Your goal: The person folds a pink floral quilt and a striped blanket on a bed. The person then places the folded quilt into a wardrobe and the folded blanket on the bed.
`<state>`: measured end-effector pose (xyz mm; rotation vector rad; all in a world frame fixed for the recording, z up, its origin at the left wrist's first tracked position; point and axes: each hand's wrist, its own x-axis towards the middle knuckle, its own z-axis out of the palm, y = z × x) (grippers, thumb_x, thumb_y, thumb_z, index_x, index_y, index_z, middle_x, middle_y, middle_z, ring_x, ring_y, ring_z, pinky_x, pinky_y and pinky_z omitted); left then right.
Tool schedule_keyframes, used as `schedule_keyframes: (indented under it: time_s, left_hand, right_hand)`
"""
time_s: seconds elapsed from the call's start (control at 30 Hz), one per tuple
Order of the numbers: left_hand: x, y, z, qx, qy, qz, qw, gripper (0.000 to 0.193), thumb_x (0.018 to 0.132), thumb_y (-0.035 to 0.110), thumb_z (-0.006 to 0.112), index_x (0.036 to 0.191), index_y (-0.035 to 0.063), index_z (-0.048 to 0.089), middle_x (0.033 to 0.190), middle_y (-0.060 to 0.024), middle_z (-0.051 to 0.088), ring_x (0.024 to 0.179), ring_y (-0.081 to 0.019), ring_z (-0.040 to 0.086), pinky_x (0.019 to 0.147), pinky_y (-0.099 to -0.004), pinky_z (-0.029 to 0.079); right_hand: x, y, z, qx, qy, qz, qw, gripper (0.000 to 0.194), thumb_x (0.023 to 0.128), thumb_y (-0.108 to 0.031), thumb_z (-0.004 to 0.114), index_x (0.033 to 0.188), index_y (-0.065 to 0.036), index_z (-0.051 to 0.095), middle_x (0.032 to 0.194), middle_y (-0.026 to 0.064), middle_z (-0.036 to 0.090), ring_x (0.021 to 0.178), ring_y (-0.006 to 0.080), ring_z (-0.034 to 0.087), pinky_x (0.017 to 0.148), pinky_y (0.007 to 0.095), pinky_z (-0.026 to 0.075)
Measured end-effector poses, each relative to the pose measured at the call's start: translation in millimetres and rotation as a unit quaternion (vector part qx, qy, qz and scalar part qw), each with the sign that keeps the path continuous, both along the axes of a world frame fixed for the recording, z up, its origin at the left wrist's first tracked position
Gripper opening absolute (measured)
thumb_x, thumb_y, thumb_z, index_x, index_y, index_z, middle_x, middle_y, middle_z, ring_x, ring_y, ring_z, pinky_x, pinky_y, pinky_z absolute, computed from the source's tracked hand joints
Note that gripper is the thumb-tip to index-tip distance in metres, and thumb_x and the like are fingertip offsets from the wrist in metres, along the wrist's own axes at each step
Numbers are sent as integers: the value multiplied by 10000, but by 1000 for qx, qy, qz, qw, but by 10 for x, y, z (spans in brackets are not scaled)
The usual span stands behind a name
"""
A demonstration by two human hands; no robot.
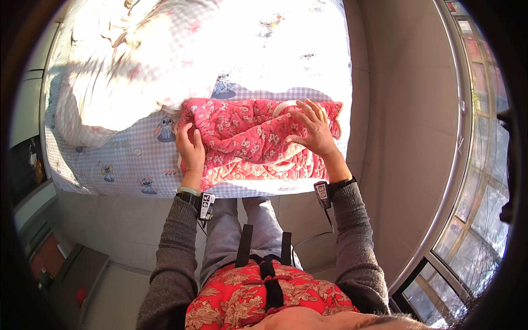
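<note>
A red quilted garment (255, 140) with white flowers lies folded on the bed, near its front edge. Some pale trim shows along the folds. My left hand (192, 150) rests at the garment's left end, thumb and fingers apart. At the right part of the cloth, my right hand (317, 131) is spread with its fingers apart; whether the fingertips press on the fabric is hard to tell. Neither hand visibly pinches the cloth. Both wrists carry strapped devices, and a pale bangle (188, 191) circles the left one.
The bed's checked sheet (142, 165) bears cartoon figures. A bunched pale quilt (123, 90) lies at the far left, strongly sunlit. Windows (474, 177) run along the right wall. A dark low cabinet (76, 272) stands behind on the left. A cable (313, 236) hangs by my right arm.
</note>
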<state>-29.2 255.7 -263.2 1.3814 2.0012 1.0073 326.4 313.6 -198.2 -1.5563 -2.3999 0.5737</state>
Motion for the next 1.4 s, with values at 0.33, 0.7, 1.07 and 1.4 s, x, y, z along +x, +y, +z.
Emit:
schedule_keyframes:
  time_s: [0.33, 0.7, 1.07, 1.4]
  left_hand:
    - [287, -323, -130, -123, 225, -353, 900, 414, 900, 337, 567, 1228, 86, 535, 1178, -109, 577, 1087, -284, 536, 1005, -447, 353]
    - [1341, -467, 318, 15, 180, -426, 886, 614, 847, 340, 607, 1412, 181, 425, 1509, -136, 296, 1423, -339, 186, 1149, -501, 166]
    - [1642, -556, -432, -46, 176, -464, 867, 653, 911, 487, 485, 1463, 173, 336, 1530, -147, 269, 1439, -318, 168, 1165, -491, 49]
    - [1374, -409, -192, -193, -181, -405, 875, 675, 848, 224, 666, 1424, 55, 358, 1362, -165, 497, 1239, -313, 480, 1026, -401, 388]
  right_hand:
    - [-469, -396, -707, -37, -199, -52, 978, 704, 896, -553, 479, 1484, -213, 293, 1538, 119, 258, 1445, 274, 167, 1159, 538, 29]
    - [763, -609, -772, 29, -86, -444, 892, 755, 852, -469, 656, 1397, -36, 364, 1379, 224, 408, 1238, 382, 416, 1070, 496, 321]
    - [1359, -738, -1102, -385, 381, -508, 670, 524, 876, -295, 692, 1284, -53, 467, 1035, 88, 640, 841, 180, 645, 696, 278, 538]
    - [-76, -944, 470, -280, 440, -258, 814, 405, 918, -31, 605, 1299, -54, 468, 1117, 42, 603, 986, 99, 558, 826, 259, 492]
